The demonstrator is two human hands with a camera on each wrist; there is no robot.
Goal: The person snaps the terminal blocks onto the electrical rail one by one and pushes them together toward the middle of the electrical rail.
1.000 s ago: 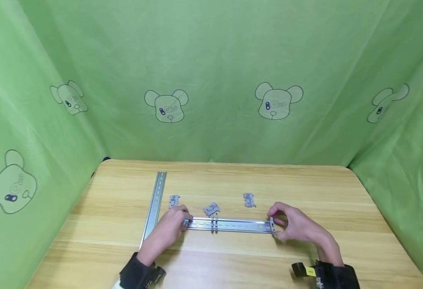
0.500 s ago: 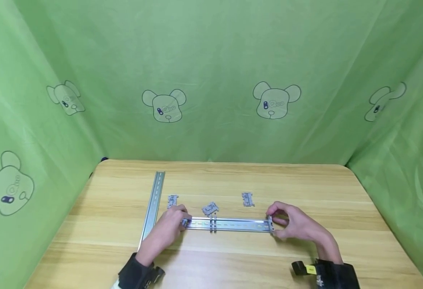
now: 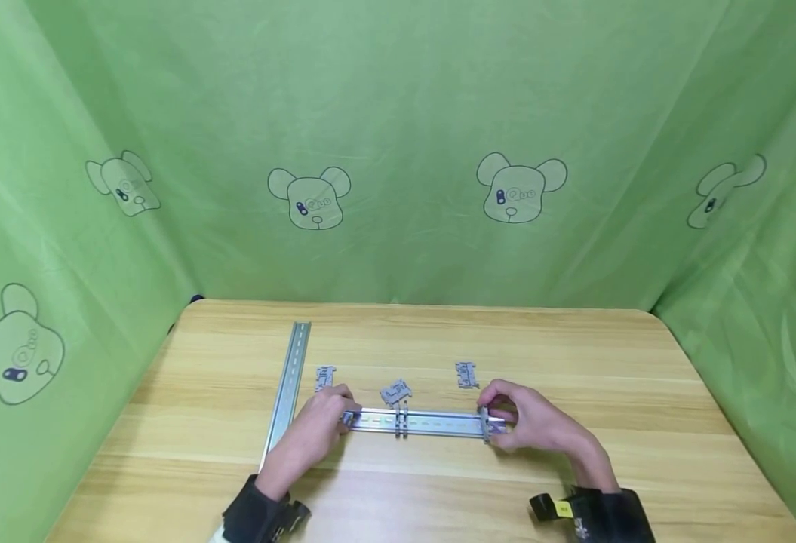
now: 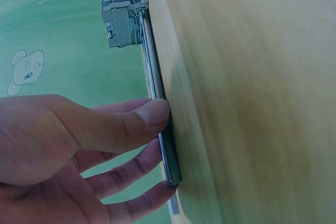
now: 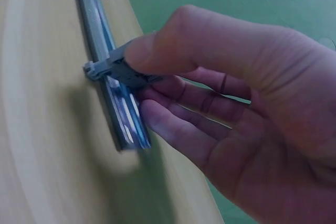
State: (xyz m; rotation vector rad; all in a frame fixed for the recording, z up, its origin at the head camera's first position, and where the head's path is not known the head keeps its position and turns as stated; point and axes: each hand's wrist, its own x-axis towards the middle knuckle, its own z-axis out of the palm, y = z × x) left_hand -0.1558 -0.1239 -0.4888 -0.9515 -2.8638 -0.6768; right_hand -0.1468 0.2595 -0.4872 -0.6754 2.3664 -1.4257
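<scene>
The block (image 3: 484, 424), pinched by the right hand (image 3: 530, 419), has shifted left from the rail (image 3: 441, 424)'s right end, narrowing its gap to the mounted pair (image 4: 124, 24), which would bar further travel; the left hand (image 3: 321, 422) grips the left end, with loose blocks (image 3: 465, 375) beyond and another rail (image 3: 290, 381) to the left.
</scene>
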